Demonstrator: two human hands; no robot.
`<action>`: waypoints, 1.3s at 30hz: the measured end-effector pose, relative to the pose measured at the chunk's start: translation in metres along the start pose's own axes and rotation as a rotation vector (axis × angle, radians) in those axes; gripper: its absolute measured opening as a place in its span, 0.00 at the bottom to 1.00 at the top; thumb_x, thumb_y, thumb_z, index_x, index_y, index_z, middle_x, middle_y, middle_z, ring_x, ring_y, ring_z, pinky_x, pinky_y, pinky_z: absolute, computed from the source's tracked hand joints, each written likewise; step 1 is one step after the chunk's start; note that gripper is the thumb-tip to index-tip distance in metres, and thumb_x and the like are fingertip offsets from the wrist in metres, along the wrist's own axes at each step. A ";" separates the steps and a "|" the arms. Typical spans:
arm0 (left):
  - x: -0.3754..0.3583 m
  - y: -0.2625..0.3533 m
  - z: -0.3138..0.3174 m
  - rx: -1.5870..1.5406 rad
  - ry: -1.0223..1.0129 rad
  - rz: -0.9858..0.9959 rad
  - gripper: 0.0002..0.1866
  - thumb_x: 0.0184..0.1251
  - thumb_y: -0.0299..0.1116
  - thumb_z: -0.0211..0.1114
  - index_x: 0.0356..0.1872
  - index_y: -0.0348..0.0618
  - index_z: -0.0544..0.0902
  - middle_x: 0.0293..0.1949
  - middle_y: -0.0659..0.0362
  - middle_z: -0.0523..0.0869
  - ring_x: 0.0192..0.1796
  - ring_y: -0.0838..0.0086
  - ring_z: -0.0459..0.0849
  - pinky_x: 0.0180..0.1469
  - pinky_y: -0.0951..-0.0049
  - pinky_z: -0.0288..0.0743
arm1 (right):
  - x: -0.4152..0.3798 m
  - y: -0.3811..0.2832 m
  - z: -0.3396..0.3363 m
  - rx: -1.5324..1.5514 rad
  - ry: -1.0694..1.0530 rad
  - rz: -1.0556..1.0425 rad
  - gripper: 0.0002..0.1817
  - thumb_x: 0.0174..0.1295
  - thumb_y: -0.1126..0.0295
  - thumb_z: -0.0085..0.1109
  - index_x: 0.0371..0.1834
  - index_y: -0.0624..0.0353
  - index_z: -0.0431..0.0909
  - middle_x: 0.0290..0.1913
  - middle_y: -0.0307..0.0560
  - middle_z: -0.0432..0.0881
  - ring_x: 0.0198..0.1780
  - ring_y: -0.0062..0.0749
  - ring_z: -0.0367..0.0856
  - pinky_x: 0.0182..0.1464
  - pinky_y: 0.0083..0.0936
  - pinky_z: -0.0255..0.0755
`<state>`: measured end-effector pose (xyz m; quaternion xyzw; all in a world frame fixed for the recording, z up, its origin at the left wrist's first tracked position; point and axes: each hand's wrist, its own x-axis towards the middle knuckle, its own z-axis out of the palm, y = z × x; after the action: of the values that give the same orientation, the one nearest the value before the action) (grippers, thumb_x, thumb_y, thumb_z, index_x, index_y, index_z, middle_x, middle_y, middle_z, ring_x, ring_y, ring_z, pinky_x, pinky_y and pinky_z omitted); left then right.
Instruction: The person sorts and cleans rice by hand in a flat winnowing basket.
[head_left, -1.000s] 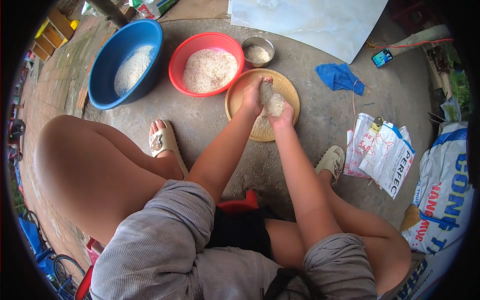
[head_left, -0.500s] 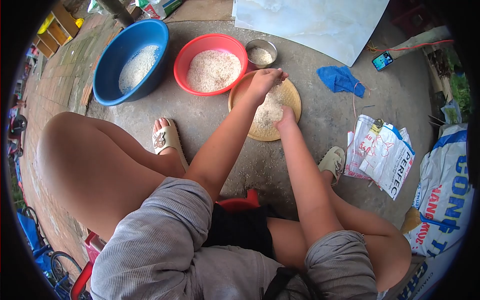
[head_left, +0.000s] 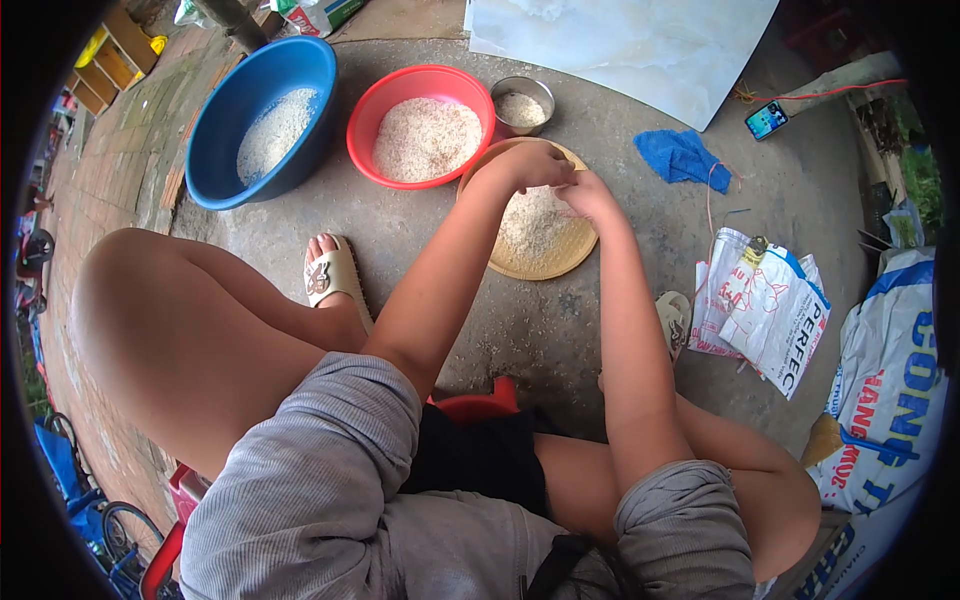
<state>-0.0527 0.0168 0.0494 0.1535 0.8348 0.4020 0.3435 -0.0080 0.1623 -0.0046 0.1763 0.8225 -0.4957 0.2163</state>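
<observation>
A round woven bamboo tray (head_left: 570,262) lies on the ground in front of me, with a heap of whitish rice grains (head_left: 535,225) on it. Over its far part, my left hand (head_left: 538,165) is closed, fingers bent and fingertips together. My right hand (head_left: 588,195) meets it from the right, fingertips close to the left ones, its fingers pressed together. What either hand pinches is too small to make out. Behind the tray stand a red basin (head_left: 357,150) and a small metal bowl (head_left: 549,100), both holding grains.
A large blue basin (head_left: 205,160) with grains stands at the far left. To the right lie a blue cloth (head_left: 683,160), a phone (head_left: 767,120), flattened printed sacks (head_left: 775,320) and a big white sack (head_left: 885,390). A pale marbled panel (head_left: 610,50) rests at the back.
My right hand has risen from the rice, away from me, to meet my left hand. My left hand has stayed over the tray's far side, with its fingers now turned down more.
</observation>
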 end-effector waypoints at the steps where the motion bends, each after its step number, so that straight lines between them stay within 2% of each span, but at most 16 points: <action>1: -0.002 -0.002 0.000 0.044 -0.001 0.009 0.21 0.65 0.45 0.55 0.51 0.41 0.80 0.50 0.53 0.82 0.46 0.66 0.82 0.44 0.71 0.77 | -0.008 -0.009 -0.002 0.086 -0.069 0.035 0.17 0.56 0.71 0.57 0.50 0.63 0.77 0.48 0.52 0.81 0.50 0.37 0.79 0.44 0.28 0.75; 2: -0.003 -0.003 -0.001 0.088 -0.003 0.017 0.21 0.66 0.45 0.54 0.52 0.41 0.80 0.52 0.52 0.81 0.47 0.64 0.82 0.45 0.69 0.77 | -0.009 -0.010 -0.006 0.036 -0.137 0.026 0.22 0.57 0.69 0.56 0.56 0.63 0.72 0.53 0.51 0.78 0.55 0.39 0.76 0.50 0.31 0.73; 6: 0.026 -0.048 0.017 0.184 0.233 0.203 0.22 0.67 0.46 0.53 0.51 0.40 0.79 0.50 0.47 0.82 0.48 0.59 0.82 0.49 0.64 0.75 | -0.005 -0.003 -0.010 -0.172 -0.072 -0.049 0.22 0.59 0.68 0.54 0.57 0.63 0.72 0.53 0.53 0.78 0.57 0.44 0.75 0.55 0.33 0.70; 8: 0.025 -0.061 0.030 0.057 0.417 0.114 0.21 0.67 0.45 0.52 0.49 0.38 0.80 0.47 0.44 0.82 0.49 0.54 0.81 0.53 0.60 0.72 | 0.018 0.036 0.003 -0.187 0.301 -0.239 0.22 0.61 0.67 0.51 0.57 0.64 0.70 0.53 0.58 0.77 0.58 0.50 0.73 0.58 0.35 0.67; 9: 0.024 -0.070 0.039 0.074 0.462 0.090 0.20 0.68 0.44 0.50 0.49 0.39 0.80 0.44 0.43 0.83 0.48 0.52 0.81 0.54 0.60 0.71 | 0.020 0.044 0.010 -0.188 0.297 -0.241 0.22 0.61 0.67 0.51 0.57 0.64 0.70 0.53 0.58 0.77 0.58 0.50 0.73 0.58 0.35 0.67; 11: 0.026 -0.093 0.065 0.101 0.643 0.128 0.20 0.69 0.43 0.49 0.51 0.40 0.79 0.44 0.43 0.82 0.47 0.51 0.81 0.54 0.59 0.71 | 0.013 0.066 0.027 -0.256 0.514 -0.263 0.21 0.62 0.67 0.48 0.57 0.65 0.70 0.54 0.61 0.76 0.58 0.52 0.72 0.60 0.37 0.65; 12: 0.024 -0.098 0.072 0.065 0.550 0.019 0.22 0.69 0.43 0.48 0.58 0.41 0.73 0.54 0.43 0.77 0.56 0.53 0.76 0.59 0.61 0.68 | 0.009 0.077 0.035 -0.245 0.536 -0.279 0.22 0.63 0.65 0.47 0.58 0.65 0.69 0.57 0.60 0.73 0.61 0.51 0.69 0.63 0.38 0.61; 13: 0.022 -0.104 0.084 0.062 0.550 0.015 0.22 0.69 0.43 0.48 0.58 0.41 0.73 0.54 0.43 0.77 0.56 0.53 0.76 0.59 0.61 0.68 | 0.008 0.086 0.042 -0.248 0.531 -0.278 0.22 0.63 0.65 0.47 0.58 0.65 0.69 0.57 0.60 0.73 0.61 0.51 0.69 0.63 0.38 0.61; 15: 0.024 -0.125 0.111 0.222 0.691 0.162 0.25 0.70 0.44 0.46 0.64 0.41 0.66 0.63 0.45 0.68 0.66 0.52 0.65 0.66 0.61 0.60 | 0.010 0.104 0.054 -0.375 0.600 -0.421 0.23 0.64 0.65 0.46 0.60 0.64 0.67 0.61 0.60 0.69 0.64 0.53 0.65 0.66 0.40 0.57; 16: 0.024 -0.131 0.118 0.259 0.576 0.168 0.28 0.70 0.44 0.46 0.68 0.45 0.60 0.69 0.50 0.59 0.72 0.52 0.53 0.71 0.59 0.50 | 0.009 0.109 0.057 -0.439 0.553 -0.435 0.25 0.65 0.63 0.45 0.63 0.63 0.64 0.64 0.58 0.66 0.67 0.55 0.60 0.68 0.41 0.53; 19: 0.011 -0.128 0.135 0.477 0.605 0.305 0.28 0.69 0.44 0.46 0.68 0.48 0.60 0.70 0.52 0.58 0.72 0.53 0.52 0.71 0.54 0.47 | 0.011 0.115 0.072 -0.550 0.551 -0.452 0.26 0.65 0.62 0.43 0.65 0.61 0.61 0.68 0.54 0.62 0.70 0.54 0.55 0.70 0.41 0.49; 20: 0.011 -0.129 0.139 0.544 0.609 0.314 0.28 0.69 0.44 0.46 0.69 0.50 0.59 0.71 0.55 0.57 0.73 0.56 0.51 0.71 0.52 0.46 | 0.009 0.112 0.075 -0.630 0.490 -0.383 0.28 0.66 0.61 0.41 0.68 0.59 0.57 0.71 0.49 0.56 0.72 0.51 0.50 0.71 0.42 0.44; 23: 0.012 -0.135 0.138 0.564 0.580 0.328 0.28 0.69 0.45 0.46 0.69 0.53 0.59 0.71 0.56 0.57 0.73 0.58 0.51 0.72 0.54 0.45 | 0.007 0.109 0.083 -0.685 0.514 -0.325 0.29 0.66 0.62 0.41 0.71 0.56 0.54 0.73 0.46 0.52 0.74 0.48 0.47 0.72 0.44 0.41; 31: 0.035 -0.139 0.113 0.599 0.614 0.275 0.28 0.68 0.45 0.48 0.69 0.58 0.60 0.71 0.58 0.57 0.73 0.60 0.51 0.72 0.54 0.42 | 0.009 0.108 0.086 -0.673 0.563 -0.333 0.30 0.66 0.60 0.39 0.71 0.55 0.51 0.74 0.45 0.50 0.74 0.47 0.45 0.72 0.45 0.38; 34: 0.047 -0.145 0.097 0.661 0.733 0.134 0.27 0.69 0.47 0.47 0.69 0.60 0.60 0.71 0.56 0.57 0.73 0.59 0.50 0.73 0.55 0.40 | 0.008 0.108 0.086 -0.675 0.569 -0.343 0.30 0.66 0.59 0.39 0.71 0.55 0.51 0.74 0.46 0.50 0.74 0.47 0.45 0.72 0.45 0.38; 39: 0.045 -0.161 0.093 0.509 0.712 0.189 0.29 0.70 0.51 0.44 0.70 0.61 0.56 0.72 0.55 0.53 0.74 0.58 0.48 0.72 0.52 0.38 | 0.009 0.108 0.085 -0.664 0.561 -0.365 0.30 0.66 0.60 0.39 0.71 0.55 0.52 0.74 0.47 0.51 0.74 0.47 0.46 0.72 0.45 0.39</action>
<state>-0.0170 -0.0080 -0.1366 0.1607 0.9557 0.2412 -0.0520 0.0544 0.1356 -0.1239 0.0775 0.9808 -0.1687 -0.0604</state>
